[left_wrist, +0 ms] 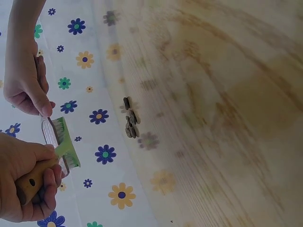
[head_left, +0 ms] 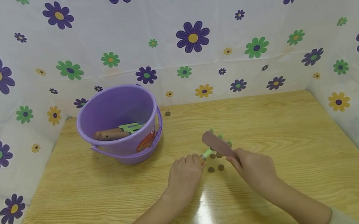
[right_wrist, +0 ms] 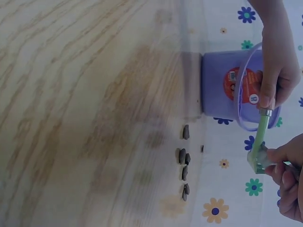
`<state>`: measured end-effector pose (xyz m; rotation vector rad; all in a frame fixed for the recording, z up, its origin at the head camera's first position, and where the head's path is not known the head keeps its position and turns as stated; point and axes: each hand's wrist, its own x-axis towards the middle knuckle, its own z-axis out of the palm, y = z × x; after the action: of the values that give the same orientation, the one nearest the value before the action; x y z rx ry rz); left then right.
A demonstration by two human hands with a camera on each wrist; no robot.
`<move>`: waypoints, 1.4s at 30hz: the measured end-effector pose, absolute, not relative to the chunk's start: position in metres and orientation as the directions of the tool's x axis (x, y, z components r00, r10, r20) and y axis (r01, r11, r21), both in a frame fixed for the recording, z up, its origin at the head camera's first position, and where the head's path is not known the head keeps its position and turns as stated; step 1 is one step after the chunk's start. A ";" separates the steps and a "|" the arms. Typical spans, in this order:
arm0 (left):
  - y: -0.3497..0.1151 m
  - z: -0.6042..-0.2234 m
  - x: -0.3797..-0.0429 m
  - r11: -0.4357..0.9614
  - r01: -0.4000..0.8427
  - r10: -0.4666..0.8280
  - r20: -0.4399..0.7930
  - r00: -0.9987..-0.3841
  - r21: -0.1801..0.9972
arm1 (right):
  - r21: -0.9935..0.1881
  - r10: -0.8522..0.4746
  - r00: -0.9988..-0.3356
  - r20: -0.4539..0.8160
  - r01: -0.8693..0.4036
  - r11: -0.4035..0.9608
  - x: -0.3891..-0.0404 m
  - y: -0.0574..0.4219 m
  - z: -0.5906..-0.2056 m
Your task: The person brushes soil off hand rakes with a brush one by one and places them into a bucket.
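My left hand [head_left: 185,175] grips the wooden handle [left_wrist: 39,177] of a small green garden rake [head_left: 207,153], fingers curled round it. Its tines point away to the upper right, above the table. Between thumb and fingers my right hand [head_left: 257,168] pinches a flat, pinkish-brown strip [head_left: 217,144], which looks like a folded cloth. The strip lies across the rake head in the head view and hides part of it. Both hands are raised over several small dark stones [head_left: 221,167] on the table.
On the left, a purple bucket [head_left: 126,160] with its handle hanging down in front stands on the wooden table [head_left: 289,120]. Inside are wooden-handled tools, one a green fork [head_left: 131,128]. Another stone [head_left: 167,114] lies beside the bucket. Flower-patterned cloth [head_left: 153,17] encloses the back and sides.
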<state>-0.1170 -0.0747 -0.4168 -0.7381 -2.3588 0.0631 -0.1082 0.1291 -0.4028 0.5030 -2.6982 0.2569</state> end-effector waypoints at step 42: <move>-0.088 -0.409 -0.112 0.621 0.209 0.459 -0.133 -0.879 0.756 | 0.053 -0.354 -0.469 0.809 -0.542 0.839 -0.103 0.130 -0.396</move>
<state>-0.1125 -0.0883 -0.4091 -0.6608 -3.1055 -1.3764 -0.1026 0.1303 -0.3963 0.6536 -2.1094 0.2631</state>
